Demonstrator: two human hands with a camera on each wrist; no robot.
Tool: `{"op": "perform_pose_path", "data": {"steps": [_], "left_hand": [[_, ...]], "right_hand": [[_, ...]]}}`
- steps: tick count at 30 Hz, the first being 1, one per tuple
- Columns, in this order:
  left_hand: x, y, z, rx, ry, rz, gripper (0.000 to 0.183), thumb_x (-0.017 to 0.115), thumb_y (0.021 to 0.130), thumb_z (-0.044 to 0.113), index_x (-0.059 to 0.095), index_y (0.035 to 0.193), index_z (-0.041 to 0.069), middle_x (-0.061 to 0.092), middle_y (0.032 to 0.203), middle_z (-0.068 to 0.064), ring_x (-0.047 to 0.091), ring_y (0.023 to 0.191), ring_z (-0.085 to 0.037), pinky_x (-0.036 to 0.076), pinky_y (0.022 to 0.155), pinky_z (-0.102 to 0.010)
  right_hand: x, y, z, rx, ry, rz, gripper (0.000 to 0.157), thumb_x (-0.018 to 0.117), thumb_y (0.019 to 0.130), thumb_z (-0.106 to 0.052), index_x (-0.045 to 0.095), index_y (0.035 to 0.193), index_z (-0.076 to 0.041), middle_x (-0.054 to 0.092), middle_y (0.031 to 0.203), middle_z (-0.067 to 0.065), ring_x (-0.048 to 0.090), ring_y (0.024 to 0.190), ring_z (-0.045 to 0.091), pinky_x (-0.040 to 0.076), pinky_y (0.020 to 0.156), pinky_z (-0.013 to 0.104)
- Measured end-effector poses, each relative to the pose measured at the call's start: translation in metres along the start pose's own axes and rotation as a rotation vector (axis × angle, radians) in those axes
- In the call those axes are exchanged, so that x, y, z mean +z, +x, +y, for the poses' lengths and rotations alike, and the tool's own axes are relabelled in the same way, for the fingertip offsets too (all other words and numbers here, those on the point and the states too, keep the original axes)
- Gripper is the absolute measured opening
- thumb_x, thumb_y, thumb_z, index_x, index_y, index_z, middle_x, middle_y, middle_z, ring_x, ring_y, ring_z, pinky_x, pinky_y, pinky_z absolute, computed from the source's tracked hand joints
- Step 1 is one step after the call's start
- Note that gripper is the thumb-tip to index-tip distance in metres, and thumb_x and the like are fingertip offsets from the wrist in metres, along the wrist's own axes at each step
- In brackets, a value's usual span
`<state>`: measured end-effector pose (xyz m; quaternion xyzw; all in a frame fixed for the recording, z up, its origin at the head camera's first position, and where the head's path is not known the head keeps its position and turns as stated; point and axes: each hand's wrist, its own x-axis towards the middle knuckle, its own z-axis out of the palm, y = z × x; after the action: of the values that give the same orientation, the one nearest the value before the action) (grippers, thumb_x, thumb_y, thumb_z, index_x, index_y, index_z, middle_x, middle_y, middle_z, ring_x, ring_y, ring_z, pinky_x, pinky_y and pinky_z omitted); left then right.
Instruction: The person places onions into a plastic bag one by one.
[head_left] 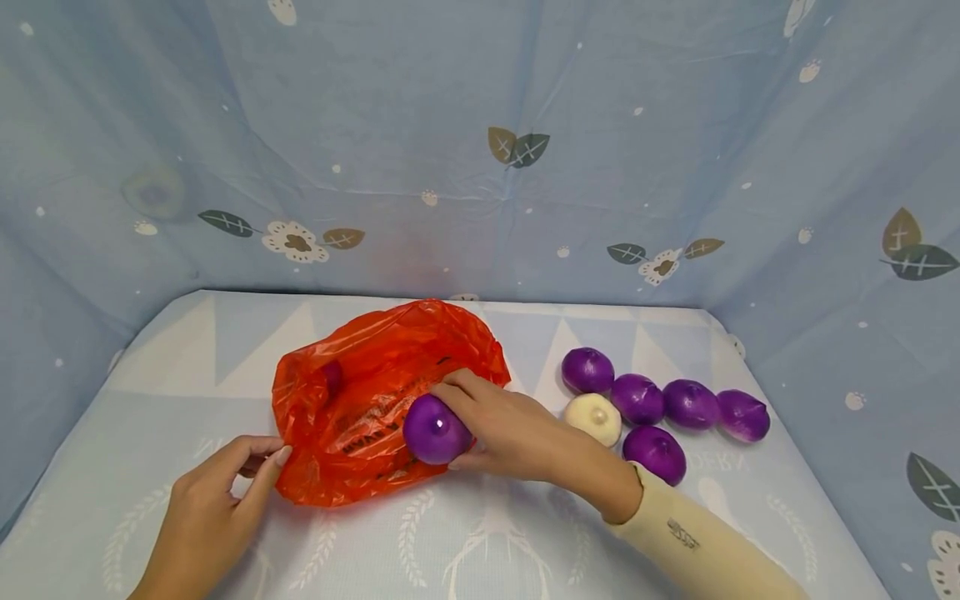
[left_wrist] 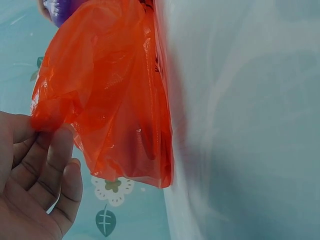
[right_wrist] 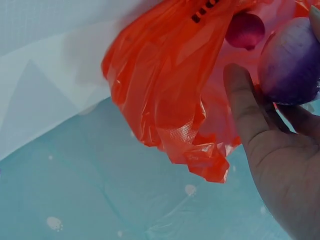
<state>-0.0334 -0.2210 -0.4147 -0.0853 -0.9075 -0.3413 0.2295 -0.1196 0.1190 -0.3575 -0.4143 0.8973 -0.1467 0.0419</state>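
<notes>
An orange-red plastic bag (head_left: 375, 367) lies with its mouth spread on the table. My left hand (head_left: 217, 500) pinches the bag's left edge between thumb and fingers; the left wrist view shows that grip on the orange film (left_wrist: 100, 95). In my right hand (head_left: 510, 425) is a purple onion (head_left: 437, 429), held over the bag's near right part. The right wrist view shows the held onion (right_wrist: 292, 65) at the bag's mouth, with another purple onion (right_wrist: 245, 31) inside the bag. That inner onion (head_left: 332, 377) shows only partly in the head view.
Several purple onions (head_left: 588, 370) sit grouped on the right side of the table (head_left: 360, 558). Among them is one cream-white onion (head_left: 593, 418), close to the right forearm. A blue patterned cloth (head_left: 420, 150) hangs behind the table and along both sides.
</notes>
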Motion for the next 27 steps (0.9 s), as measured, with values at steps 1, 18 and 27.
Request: {"op": "perform_pose_path", "data": {"steps": [1, 18, 27], "left_hand": [[0.001, 0.001, 0.0, 0.001, 0.001, 0.0, 0.031, 0.085, 0.082, -0.004, 0.073, 0.106, 0.013, 0.071, 0.088, 0.007, 0.059, 0.078, -0.001, 0.043, 0.055, -0.011], [0.003, 0.0, 0.004, -0.055, 0.064, -0.025, 0.026, 0.086, 0.084, 0.001, 0.074, 0.104, 0.011, 0.071, 0.087, 0.006, 0.059, 0.074, -0.003, 0.042, 0.057, -0.009], [0.001, 0.001, 0.002, -0.001, 0.018, -0.005, 0.027, 0.084, 0.084, -0.002, 0.073, 0.104, 0.012, 0.071, 0.086, 0.006, 0.058, 0.075, 0.001, 0.042, 0.057, -0.01]], "right_hand": [[0.0, 0.0, 0.0, 0.001, -0.001, -0.002, 0.083, 0.088, 0.086, -0.039, 0.046, 0.154, -0.016, 0.05, 0.145, 0.002, 0.059, 0.124, 0.018, 0.057, 0.096, 0.037], [0.011, 0.035, -0.01, -0.049, -0.051, -0.095, 0.085, 0.084, 0.09, -0.04, 0.038, 0.159, -0.02, 0.049, 0.148, 0.001, 0.053, 0.133, 0.016, 0.056, 0.097, 0.034], [0.01, 0.065, -0.022, -0.068, -0.083, -0.182, 0.086, 0.082, 0.09, -0.045, 0.038, 0.16, -0.022, 0.044, 0.156, 0.0, 0.043, 0.143, 0.016, 0.052, 0.104, 0.033]]}}
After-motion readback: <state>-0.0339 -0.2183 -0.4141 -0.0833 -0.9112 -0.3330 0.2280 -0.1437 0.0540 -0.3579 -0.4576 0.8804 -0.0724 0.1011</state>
